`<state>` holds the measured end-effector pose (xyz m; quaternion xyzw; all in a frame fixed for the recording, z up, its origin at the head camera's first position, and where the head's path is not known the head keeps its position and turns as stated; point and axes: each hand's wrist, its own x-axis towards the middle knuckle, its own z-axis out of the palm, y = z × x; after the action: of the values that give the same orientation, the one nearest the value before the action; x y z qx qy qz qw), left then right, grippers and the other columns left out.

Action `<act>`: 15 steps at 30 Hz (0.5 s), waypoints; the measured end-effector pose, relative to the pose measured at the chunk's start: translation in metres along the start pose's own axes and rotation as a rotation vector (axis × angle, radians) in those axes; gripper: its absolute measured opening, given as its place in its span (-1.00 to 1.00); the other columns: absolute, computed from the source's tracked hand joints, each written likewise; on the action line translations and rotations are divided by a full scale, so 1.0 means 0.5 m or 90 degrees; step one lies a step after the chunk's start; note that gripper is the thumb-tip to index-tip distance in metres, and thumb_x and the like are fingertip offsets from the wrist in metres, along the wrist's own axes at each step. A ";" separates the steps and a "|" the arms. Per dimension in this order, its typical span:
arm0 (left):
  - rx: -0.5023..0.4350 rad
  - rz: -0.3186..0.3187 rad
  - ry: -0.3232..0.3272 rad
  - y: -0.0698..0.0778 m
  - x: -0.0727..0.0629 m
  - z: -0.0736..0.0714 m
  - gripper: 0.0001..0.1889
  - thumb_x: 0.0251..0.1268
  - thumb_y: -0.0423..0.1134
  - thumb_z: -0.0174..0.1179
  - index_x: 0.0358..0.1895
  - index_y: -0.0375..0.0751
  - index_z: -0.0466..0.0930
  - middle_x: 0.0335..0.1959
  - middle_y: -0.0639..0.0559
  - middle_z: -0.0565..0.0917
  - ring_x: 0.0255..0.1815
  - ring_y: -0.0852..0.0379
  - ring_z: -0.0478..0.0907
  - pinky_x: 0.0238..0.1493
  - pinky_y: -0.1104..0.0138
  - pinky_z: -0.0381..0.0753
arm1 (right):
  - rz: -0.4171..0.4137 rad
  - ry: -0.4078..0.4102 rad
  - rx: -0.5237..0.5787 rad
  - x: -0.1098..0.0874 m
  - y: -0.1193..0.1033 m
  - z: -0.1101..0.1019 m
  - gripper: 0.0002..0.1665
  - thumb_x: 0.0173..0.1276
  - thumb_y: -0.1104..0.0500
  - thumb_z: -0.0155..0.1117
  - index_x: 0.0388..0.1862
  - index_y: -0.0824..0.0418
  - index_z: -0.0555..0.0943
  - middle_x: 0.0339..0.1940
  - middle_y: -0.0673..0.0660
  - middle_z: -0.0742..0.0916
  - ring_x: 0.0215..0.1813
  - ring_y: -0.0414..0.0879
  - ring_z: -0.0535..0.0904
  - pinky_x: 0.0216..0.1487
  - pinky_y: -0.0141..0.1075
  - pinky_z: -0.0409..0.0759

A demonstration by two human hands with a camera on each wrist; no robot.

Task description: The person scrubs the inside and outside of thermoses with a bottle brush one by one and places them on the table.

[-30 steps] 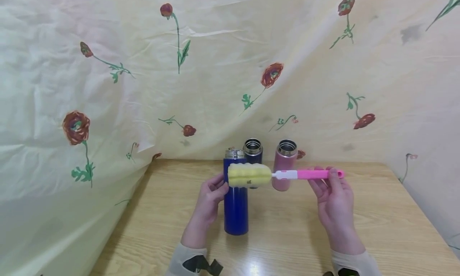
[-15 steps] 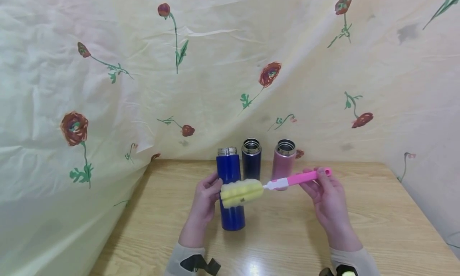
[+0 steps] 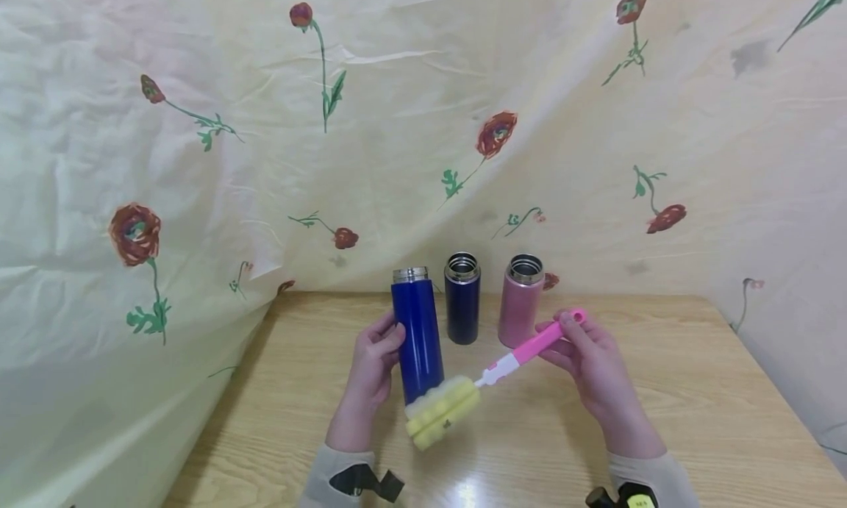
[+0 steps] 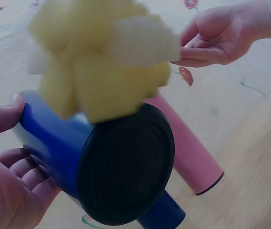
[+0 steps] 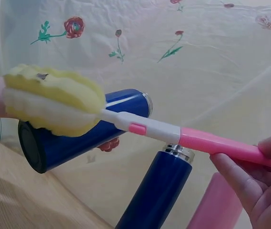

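Note:
My left hand (image 3: 373, 361) grips a tall blue thermos bottle (image 3: 417, 331) around its side. The bottle leans slightly, its lidless steel mouth up, and the left wrist view shows its dark base (image 4: 125, 164) lifted off the table. In my right hand (image 3: 589, 357), a bottle brush (image 3: 537, 344) is pinched by its pink handle between thumb and fingers. The brush slants down to the left. Its yellow and white sponge head (image 3: 442, 411) overlaps the lower end of the bottle in the head view; whether they touch I cannot tell.
Behind stand a shorter navy thermos bottle (image 3: 462, 302) and a pink thermos bottle (image 3: 520, 302), both lidless and upright on the wooden table (image 3: 298, 390). A flowered cloth (image 3: 397, 126) hangs along the back and sides of the table.
The brush has swung from level to slanting, its sponge head moving down across the bottle. The blue bottle has shifted left and tilted, uncovering the navy bottle. My right hand has moved left.

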<state>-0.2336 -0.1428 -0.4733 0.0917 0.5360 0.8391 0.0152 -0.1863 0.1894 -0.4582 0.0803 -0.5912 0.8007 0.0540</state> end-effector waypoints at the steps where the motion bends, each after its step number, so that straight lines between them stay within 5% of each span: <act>1: -0.001 0.001 0.000 0.000 0.000 0.000 -0.41 0.49 -0.38 0.20 0.49 -0.58 0.36 0.01 -0.07 0.83 -0.08 0.12 0.79 0.02 0.28 0.76 | 0.000 -0.006 -0.009 0.000 0.001 -0.001 -0.72 0.77 0.04 0.06 0.08 0.21 0.59 -0.08 0.05 0.85 -0.08 -0.10 0.84 0.05 -0.23 0.79; 9: 0.007 0.017 -0.016 -0.007 0.002 0.003 -0.40 0.46 -0.45 0.21 0.49 -0.62 0.34 0.13 -0.21 0.78 -0.02 0.11 0.78 0.02 0.27 0.77 | 0.002 -0.014 -0.032 0.002 0.003 -0.009 -0.75 0.78 0.04 0.03 0.07 0.16 0.58 -0.09 0.01 0.85 -0.08 -0.10 0.84 0.05 -0.23 0.78; 15: 0.026 0.019 -0.040 -0.010 0.001 0.000 -0.41 0.43 -0.41 0.23 0.46 -0.60 0.38 0.14 -0.24 0.77 0.01 0.07 0.78 0.08 0.22 0.76 | -0.001 0.033 0.058 0.006 -0.001 -0.014 -0.72 0.75 0.02 0.08 0.07 0.21 0.58 -0.11 0.03 0.85 -0.05 -0.10 0.84 0.07 -0.21 0.77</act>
<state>-0.2345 -0.1404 -0.4777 0.1266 0.5509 0.8247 0.0175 -0.1898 0.1961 -0.4591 0.0627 -0.5528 0.8283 0.0662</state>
